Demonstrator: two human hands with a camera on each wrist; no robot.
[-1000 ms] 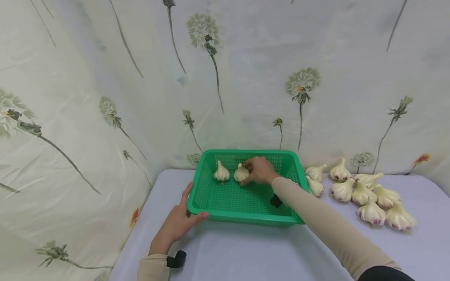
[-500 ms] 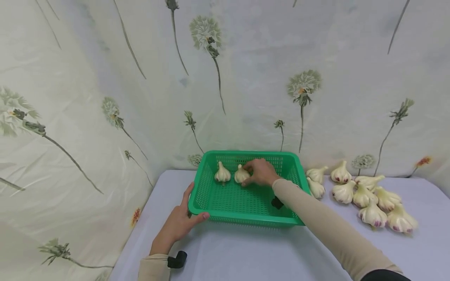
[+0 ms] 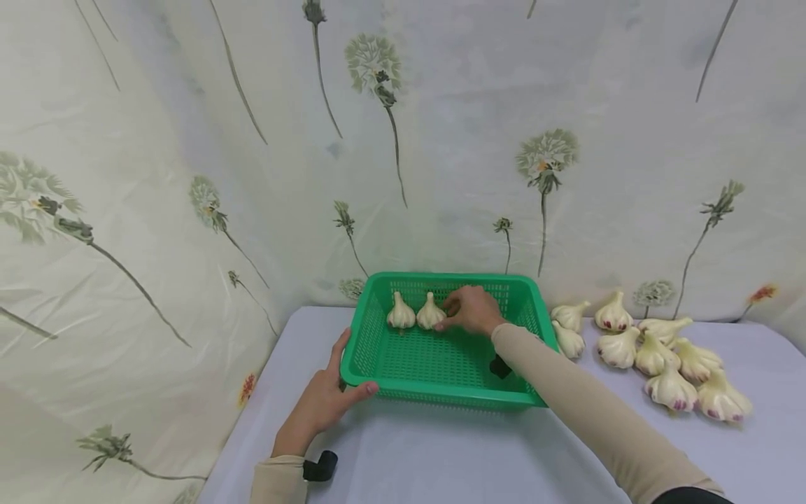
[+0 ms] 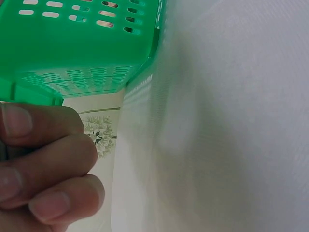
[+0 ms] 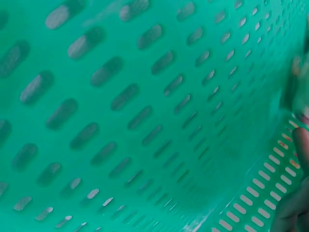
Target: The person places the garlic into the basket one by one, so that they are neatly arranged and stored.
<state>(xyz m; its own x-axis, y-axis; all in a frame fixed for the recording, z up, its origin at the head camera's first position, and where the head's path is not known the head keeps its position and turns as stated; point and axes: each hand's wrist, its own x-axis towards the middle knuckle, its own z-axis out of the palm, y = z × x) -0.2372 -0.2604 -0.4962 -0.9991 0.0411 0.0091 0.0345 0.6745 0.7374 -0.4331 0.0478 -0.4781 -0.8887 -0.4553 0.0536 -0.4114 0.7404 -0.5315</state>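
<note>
Head view: forward and down, wide: green basket (image 3: 441, 394), left hand (image 3: 324, 400), table (image 3: 434, 455), patterned backdrop (image 3: 453, 154). Left-wrist view: close, rolled sideways, past left hand along basket's outside. Right-wrist view: inside basket, very near its perforated plastic. Basket in all three; left hand in first two.

In front of me is a pale table (image 3: 434, 455). On it, at my twelve o'clock, sits a green basket (image 3: 441, 393); at my two o'clock lie nine garlic bulbs (image 3: 655, 355), several touching, two just beside the basket.
</note>
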